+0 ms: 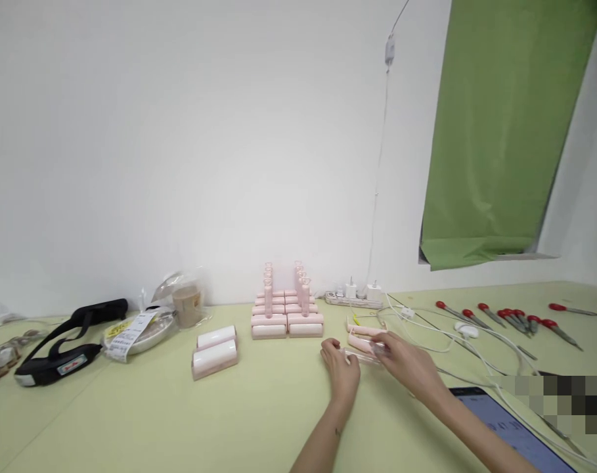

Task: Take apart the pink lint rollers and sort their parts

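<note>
My left hand point(341, 371) and my right hand point(406, 361) rest on the pale green table point(259, 414), both closed on the ends of a thin clear tube-like piece point(363, 355) held between them. Just behind my hands lie two pink roller pieces point(364, 336). Farther back stands a stack of pink and white rollers point(284, 315) with several pink handles standing upright on it. Two more white rollers in pink holders point(214, 351) lie to the left of the stack.
A black headset with strap point(64, 345), a bagged drink cup point(186, 303) and a bagged plate point(135, 332) sit at left. A white power strip point(353, 299) with cables lies by the wall. Several red-handled screwdrivers point(505, 318) lie at right. A phone point(509, 427) lies near my right forearm.
</note>
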A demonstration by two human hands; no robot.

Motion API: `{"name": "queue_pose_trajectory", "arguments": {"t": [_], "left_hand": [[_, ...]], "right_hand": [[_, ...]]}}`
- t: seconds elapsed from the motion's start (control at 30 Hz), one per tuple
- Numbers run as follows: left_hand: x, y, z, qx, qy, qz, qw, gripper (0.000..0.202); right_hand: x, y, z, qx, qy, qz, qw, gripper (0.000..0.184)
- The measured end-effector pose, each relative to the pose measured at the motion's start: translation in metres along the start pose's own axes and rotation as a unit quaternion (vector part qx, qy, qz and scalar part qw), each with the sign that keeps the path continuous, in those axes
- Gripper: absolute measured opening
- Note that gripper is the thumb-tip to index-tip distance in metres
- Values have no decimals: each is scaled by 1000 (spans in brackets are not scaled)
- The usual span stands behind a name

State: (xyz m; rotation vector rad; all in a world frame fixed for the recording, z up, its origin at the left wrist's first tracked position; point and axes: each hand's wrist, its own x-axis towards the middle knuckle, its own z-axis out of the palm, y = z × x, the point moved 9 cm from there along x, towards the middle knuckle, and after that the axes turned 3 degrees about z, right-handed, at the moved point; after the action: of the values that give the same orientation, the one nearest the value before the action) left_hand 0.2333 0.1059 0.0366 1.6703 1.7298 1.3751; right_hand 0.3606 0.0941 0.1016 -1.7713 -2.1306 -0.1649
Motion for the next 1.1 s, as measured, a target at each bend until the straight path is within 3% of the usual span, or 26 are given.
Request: {"name": "queue_pose_trajectory", "arguments": {"t": [0.1,0.2,0.33,0.43,0.53,0.6,0.67,0.73,0.8,0.9,1.0,1.1], "left_hand": [[-11,-20,-29,-19,22,-39,999,23],[-31,-44,-65,-26,10,-47,999,25],[-51,-70,-125,-32,31,-39,998,24],[-52,-72,-152,-49,30,-9,998,17],[-46,-68,-153,-80,-1,-5,997,23],[-44,-65,-143,-107,-30,-6,994,48],[-44,-58,-125,-146,-99,-3,984,68],[-45,-51,-112,-171,-165,6,971,77],[-44,-45,-108,-167,-201,27,965,81],[-36,-51,-117,-134,-194,34,971,81],[-24,-67,-132,-99,-154,22,983,77],[-15,-69,-158,-67,-76,47,994,84]], "right_hand": [[35,-56,11,5,-19,-46,999,25],[73,-91,34,-5,-49,-54,997,32],[92,-104,54,-10,-96,-78,992,28],[71,-102,49,-3,-102,-114,988,29],[30,-97,38,9,-99,-147,984,31],[1,-96,32,16,-99,-162,982,31],[-20,-98,26,41,-94,-166,981,36],[-27,-102,18,121,-78,-150,978,47],[-23,-109,10,226,-69,-123,964,44],[-4,-124,-2,316,-60,-100,942,22],[14,-130,-31,361,-13,-84,929,27],[13,-124,-70,446,55,-96,888,30]]}}
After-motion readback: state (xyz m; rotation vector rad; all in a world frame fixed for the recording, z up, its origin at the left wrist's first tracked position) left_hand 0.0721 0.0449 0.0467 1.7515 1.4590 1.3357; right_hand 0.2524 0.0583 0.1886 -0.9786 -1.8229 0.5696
